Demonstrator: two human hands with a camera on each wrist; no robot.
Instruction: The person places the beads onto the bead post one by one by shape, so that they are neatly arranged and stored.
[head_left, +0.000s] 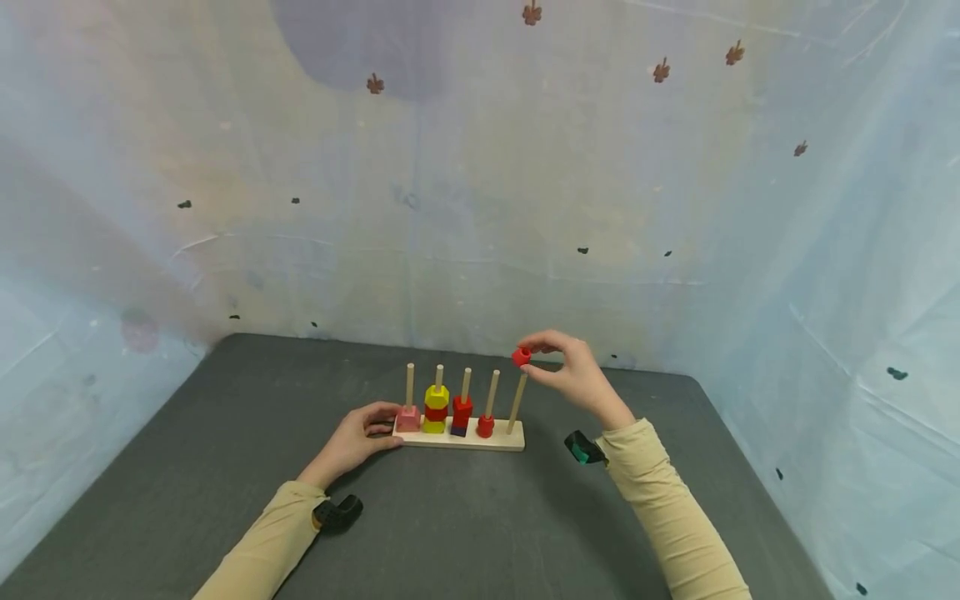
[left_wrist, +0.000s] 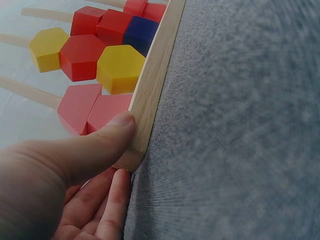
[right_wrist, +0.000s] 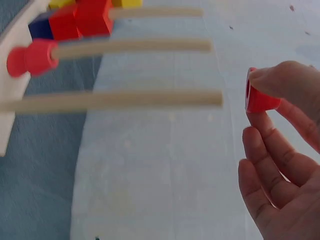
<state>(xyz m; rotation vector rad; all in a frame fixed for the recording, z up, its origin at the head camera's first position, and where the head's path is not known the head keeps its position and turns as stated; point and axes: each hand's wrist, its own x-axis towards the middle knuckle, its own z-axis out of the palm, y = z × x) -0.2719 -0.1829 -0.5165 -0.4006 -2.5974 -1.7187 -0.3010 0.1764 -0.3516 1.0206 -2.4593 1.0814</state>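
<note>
A wooden peg board (head_left: 480, 444) with several upright pegs stands on the dark table. My left hand (head_left: 351, 439) grips its left end, thumb (left_wrist: 112, 137) on the front edge and fingers behind. From left to right the pegs carry pink blocks (head_left: 408, 419), a yellow-red-yellow hexagon stack (left_wrist: 82, 57), red blocks over a dark blue one (left_wrist: 141, 35), and small red beads (head_left: 486, 427). The rightmost peg (head_left: 516, 404) is bare. Just above its tip, my right hand (head_left: 573, 372) pinches a red bead (right_wrist: 262, 99) between thumb and fingers; the bead's hole shows, and bead and peg are apart.
The dark grey table (head_left: 480, 517) extends around the board on all sides. Behind it hangs a pale patterned sheet (head_left: 480, 208), which also runs along the right side (head_left: 862, 333). Each wrist wears a black strapped device (head_left: 337, 513).
</note>
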